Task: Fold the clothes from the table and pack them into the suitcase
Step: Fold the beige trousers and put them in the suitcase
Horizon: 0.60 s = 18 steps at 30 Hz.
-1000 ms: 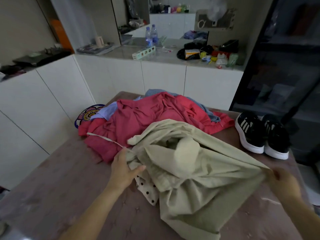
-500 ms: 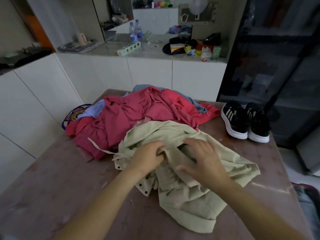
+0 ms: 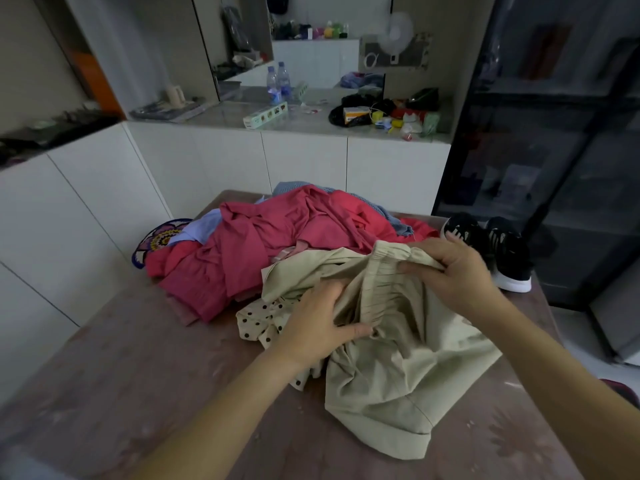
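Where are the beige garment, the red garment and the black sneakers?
beige garment (image 3: 398,393), head view, on its loose lower fabric.
red garment (image 3: 277,244), head view, on the middle of the crumpled heap.
black sneakers (image 3: 509,254), head view, on the upper of the shoe farther from the clothes.

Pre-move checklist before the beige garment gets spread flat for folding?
1. Left hand grips the beige garment: ok.
2. Right hand pinches its gathered waistband: ok.
3. Beige garment free of the polka-dot piece: not ok, it lies over it.
4. Bare table in front for folding: ok.
5. Suitcase open and within reach: cannot tell, not clearly in view.
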Each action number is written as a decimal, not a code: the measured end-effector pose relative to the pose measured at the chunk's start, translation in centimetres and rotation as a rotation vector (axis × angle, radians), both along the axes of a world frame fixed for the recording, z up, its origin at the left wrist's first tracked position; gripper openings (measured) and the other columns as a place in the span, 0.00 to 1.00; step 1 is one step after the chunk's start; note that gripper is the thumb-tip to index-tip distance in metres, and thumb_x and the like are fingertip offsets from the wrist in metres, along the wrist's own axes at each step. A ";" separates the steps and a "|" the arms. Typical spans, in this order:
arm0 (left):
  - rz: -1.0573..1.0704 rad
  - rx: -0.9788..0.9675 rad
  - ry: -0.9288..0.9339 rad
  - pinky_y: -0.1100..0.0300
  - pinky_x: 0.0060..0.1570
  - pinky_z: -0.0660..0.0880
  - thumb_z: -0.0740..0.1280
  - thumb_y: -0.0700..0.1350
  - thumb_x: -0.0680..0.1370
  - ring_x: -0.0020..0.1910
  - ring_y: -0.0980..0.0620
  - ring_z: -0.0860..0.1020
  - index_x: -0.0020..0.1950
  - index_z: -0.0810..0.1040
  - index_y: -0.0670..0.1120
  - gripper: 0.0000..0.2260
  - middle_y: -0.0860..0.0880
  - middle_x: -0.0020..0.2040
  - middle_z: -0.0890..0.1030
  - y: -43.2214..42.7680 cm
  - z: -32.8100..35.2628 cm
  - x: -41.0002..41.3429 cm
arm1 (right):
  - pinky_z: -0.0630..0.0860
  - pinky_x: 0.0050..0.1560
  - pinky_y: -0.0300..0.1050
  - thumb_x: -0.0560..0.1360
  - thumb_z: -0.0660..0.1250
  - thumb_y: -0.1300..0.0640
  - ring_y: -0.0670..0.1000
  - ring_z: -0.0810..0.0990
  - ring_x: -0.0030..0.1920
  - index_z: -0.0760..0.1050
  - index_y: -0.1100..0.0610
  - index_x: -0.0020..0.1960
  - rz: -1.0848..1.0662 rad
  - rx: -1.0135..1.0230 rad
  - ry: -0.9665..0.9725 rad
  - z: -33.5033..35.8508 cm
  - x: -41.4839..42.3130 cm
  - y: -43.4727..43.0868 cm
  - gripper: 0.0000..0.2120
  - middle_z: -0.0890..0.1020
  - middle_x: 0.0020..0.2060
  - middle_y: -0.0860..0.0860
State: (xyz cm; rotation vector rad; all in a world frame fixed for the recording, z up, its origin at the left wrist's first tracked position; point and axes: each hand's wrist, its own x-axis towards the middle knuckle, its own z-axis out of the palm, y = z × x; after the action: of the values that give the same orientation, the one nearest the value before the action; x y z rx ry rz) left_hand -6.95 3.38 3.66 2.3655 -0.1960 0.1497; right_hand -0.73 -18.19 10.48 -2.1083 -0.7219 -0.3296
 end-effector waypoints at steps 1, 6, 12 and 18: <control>-0.020 0.097 0.025 0.52 0.58 0.72 0.69 0.67 0.66 0.59 0.53 0.73 0.61 0.72 0.53 0.29 0.54 0.59 0.75 -0.1 -0.3 0.6 | 0.59 0.69 0.47 0.71 0.70 0.55 0.30 0.76 0.50 0.76 0.41 0.55 -0.033 -0.019 -0.035 0.1 -0.2 -0.5 0.15 0.77 0.44 0.23; 0.036 0.354 0.069 0.54 0.49 0.74 0.65 0.50 0.76 0.54 0.44 0.78 0.54 0.80 0.49 0.11 0.47 0.53 0.81 0.0 -0.9 3.3 | 0.72 0.50 0.29 0.74 0.66 0.71 0.33 0.78 0.45 0.80 0.48 0.48 -0.080 0.234 0.017 1.6 -2.0 -3.7 0.17 0.81 0.41 0.30; 0.389 0.344 0.058 0.49 0.53 0.74 0.63 0.43 0.75 0.57 0.42 0.76 0.58 0.78 0.52 0.13 0.47 0.57 0.79 2.7 2.9 6.7 | 0.77 0.51 0.51 0.78 0.64 0.60 0.45 0.78 0.43 0.81 0.44 0.42 -0.229 0.480 0.179 2.5 -3.1 -9.2 0.14 0.81 0.38 0.43; -0.259 -0.082 0.007 0.59 0.65 0.68 0.70 0.53 0.73 0.65 0.56 0.71 0.70 0.68 0.48 0.27 0.54 0.66 0.73 -5.5 7.1 2.4 | 0.77 0.52 0.55 0.60 0.70 0.31 0.52 0.80 0.47 0.81 0.47 0.45 -0.211 0.603 0.256 2.7 -3.5 -10.5 0.23 0.82 0.41 0.46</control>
State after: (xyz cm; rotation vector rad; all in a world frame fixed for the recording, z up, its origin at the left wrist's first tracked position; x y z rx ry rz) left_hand -4.55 -2.16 10.73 2.2354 -0.4808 0.0244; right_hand -4.26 -28.71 13.15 -1.6064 -0.2063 -0.3338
